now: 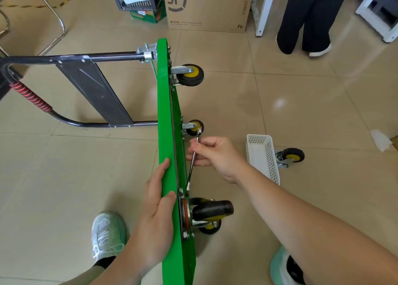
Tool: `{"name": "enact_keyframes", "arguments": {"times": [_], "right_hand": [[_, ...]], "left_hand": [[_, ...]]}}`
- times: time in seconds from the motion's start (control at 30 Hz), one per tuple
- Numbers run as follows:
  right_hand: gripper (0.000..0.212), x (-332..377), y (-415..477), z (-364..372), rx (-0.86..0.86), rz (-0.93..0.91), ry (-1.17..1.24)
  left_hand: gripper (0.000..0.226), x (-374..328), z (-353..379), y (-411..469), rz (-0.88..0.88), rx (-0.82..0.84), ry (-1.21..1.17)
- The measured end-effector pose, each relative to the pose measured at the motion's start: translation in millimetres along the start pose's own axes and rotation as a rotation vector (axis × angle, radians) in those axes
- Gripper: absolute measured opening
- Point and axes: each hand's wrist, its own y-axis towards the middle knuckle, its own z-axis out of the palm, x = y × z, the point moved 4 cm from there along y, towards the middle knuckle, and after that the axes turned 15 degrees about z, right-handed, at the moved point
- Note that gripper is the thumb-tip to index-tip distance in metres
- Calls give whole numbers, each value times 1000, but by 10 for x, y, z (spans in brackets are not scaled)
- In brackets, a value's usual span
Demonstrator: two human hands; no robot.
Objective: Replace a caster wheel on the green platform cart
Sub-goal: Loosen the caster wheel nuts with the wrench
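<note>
The green platform cart (164,112) stands on its edge on the tiled floor, its underside facing right. My left hand (157,211) grips the cart's upper edge near me. My right hand (213,153) holds a slim metal wrench (193,157); the wrench's lower end sits at the mounting plate of the nearest caster wheel (212,210). Two more casters show on the underside, one far (190,74) and one in the middle (195,127). A loose caster wheel (290,156) lies on the floor behind a white basket (261,155).
The cart's black folding handle (86,86) with a red grip lies on the floor to the left. A cardboard box (206,7), a crate and a standing person's legs (305,19) are at the back. My two shoes (107,235) flank the cart.
</note>
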Motion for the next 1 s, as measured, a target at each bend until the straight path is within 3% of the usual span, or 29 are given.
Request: {"name": "enact_keyframes", "arguments": {"times": [0.37,0.57,0.73,0.83,0.9,1.0], "right_hand": [[9,-194,381,61,55,128,25],[28,-220,288,190,48,175,-53],[16,-70,-147,195,-6,-31,-148],[28,-101,-596,282,47,-184,-232],[31,-82,-773,252,4,-251,-199],[17,52,-794,81,-72,-282,-129]], "left_hand": [[63,93,-10,7,1,-11,-10],[63,64,-6,15,-6,-13,-15],[62,10,1,4,2,6,7],[63,-16,0,1,8,-4,1],[63,-25,-2,1,8,-14,-7],[61,-48,3,3,9,-12,8]]}}
